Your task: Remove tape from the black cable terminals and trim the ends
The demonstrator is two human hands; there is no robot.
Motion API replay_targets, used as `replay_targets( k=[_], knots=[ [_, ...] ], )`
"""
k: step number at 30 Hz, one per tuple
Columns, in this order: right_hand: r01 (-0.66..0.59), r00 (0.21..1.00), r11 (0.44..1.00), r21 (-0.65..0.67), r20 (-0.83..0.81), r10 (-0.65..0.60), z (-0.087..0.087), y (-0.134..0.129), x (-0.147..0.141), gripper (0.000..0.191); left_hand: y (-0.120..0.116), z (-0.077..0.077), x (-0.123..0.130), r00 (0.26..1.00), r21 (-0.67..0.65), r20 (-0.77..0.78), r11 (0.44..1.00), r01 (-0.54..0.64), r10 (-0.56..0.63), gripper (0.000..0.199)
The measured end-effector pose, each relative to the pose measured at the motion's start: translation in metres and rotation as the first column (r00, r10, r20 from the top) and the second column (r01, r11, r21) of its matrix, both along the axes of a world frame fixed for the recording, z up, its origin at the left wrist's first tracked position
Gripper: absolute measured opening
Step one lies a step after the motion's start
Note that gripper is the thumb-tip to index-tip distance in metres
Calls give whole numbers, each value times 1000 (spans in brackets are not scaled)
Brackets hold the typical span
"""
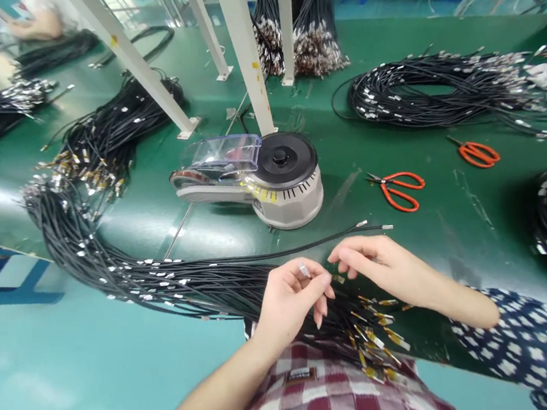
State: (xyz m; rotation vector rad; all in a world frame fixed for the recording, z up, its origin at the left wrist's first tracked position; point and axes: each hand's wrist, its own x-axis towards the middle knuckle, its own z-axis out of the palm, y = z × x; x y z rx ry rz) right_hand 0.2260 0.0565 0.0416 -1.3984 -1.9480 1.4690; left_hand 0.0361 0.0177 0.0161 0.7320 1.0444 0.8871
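My left hand (293,296) is closed, thumb against curled fingers, over a bundle of black cables (212,277). Between its fingers shows the small silver tip of a cable (304,270). Close beside it, my right hand (385,264) has its fingers bent together in a pinch; what they hold, if anything, cannot be made out. Below both hands lie cable ends with yellow tape and metal tips (379,335), at the table edge against a checked apron. Two cable ends (374,225) stick out just beyond my hands.
A round tape dispenser (287,193) stands ahead on the green table (331,103). Orange-handled scissors (400,189) and a second orange-handled tool (478,154) lie to the right. Coiled cables (440,92) lie behind them. White posts (243,47) rise mid-table. Another person's arm (41,24) shows far left.
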Motion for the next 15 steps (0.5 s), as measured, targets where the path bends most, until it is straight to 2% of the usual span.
replay_targets(
  k=[4,7,10,15],
  knots=[
    [55,995,998,-30,-77,-57,-10,-11,-3,24,1,-1,0,1000,11,9,1000,11,-11,26],
    [157,984,988,-9,-82,-157,-13,-15,-3,14,0,-3,1,998,34,58,999,10,-12,23],
    [209,971,978,-27,-111,-210,-8,-15,1,14,-3,-5,1,990,90,142,996,11,-24,31],
    [158,978,986,-46,-127,-162,6,-13,4,16,-10,-1,0,990,100,133,995,23,-36,33]
  ],
)
